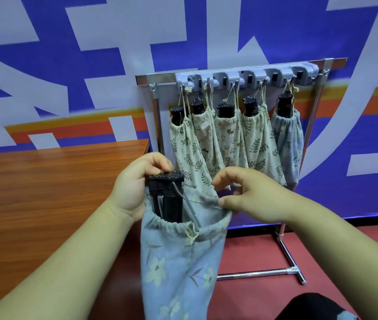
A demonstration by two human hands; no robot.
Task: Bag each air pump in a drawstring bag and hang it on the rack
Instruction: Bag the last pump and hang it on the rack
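Behind, five bagged pumps are hanging on the rack [241, 77]; left hand [134, 188] is gripping the upright air pump [166, 197] inside the blue bag [178, 262], right hand [250, 197] pinching its rim.

I see a soft matt cloth bag [178, 262], a glossy wood tabletop [44, 181], a shiny metal rack [285, 245].

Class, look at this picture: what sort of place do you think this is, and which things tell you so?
Probably an indoor staged work area, not a home: a big printed banner covers the wall, a freestanding metal rack holds bagged pumps, beside a wooden table on red flooring.
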